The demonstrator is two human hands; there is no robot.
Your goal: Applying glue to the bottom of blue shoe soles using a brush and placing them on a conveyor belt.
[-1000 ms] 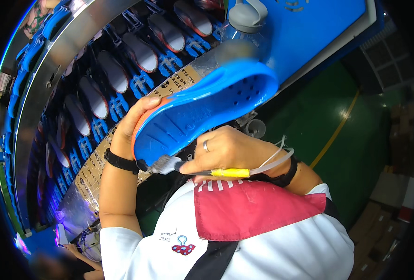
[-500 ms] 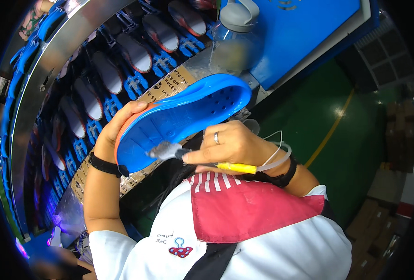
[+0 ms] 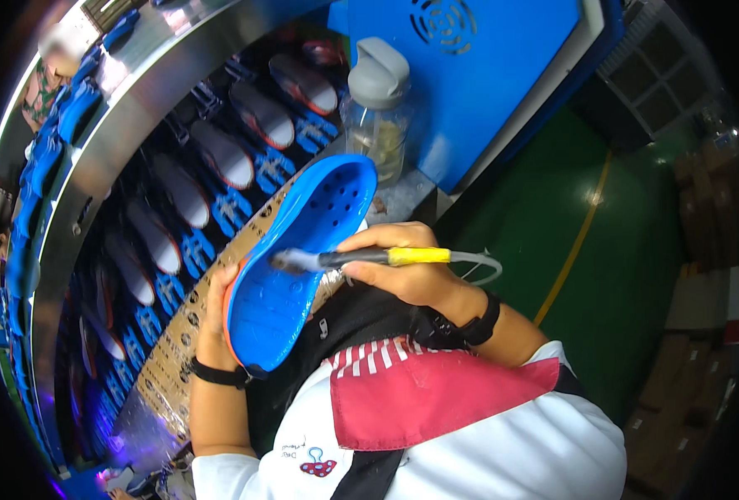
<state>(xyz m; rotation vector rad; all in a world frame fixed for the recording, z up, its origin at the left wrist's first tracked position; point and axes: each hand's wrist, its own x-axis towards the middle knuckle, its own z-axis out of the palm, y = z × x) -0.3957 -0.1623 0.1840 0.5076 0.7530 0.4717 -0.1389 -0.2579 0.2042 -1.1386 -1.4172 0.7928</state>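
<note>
My left hand (image 3: 216, 310) holds a blue shoe sole (image 3: 274, 308) by its outer side, fingers mostly hidden beneath it. The sole is cupped, with an orange band on its outside and small round holes at the far end. In my right hand (image 3: 419, 279) is a glue brush (image 3: 369, 257) with a black and yellow handle and a clear tube trailing from its end. Its bristles touch the sole's inner surface near the middle, by the left wall. The inside of the sole looks wet and shiny there.
Left of me, grey-bottomed shoe uppers (image 3: 219, 154) and blue clamps (image 3: 232, 208) line a rack behind a curved metal rail (image 3: 82, 196). Brown cardboard (image 3: 182, 333) covers the near ledge. A lidded clear bottle (image 3: 378, 125) stands beside a blue cabinet (image 3: 486, 75). Boxes (image 3: 669, 392) stack at right.
The sole has swung more upright and shifted left, its holed end now farther left. The brush has moved from near the close end to the middle of the sole. The view has turned slightly.
</note>
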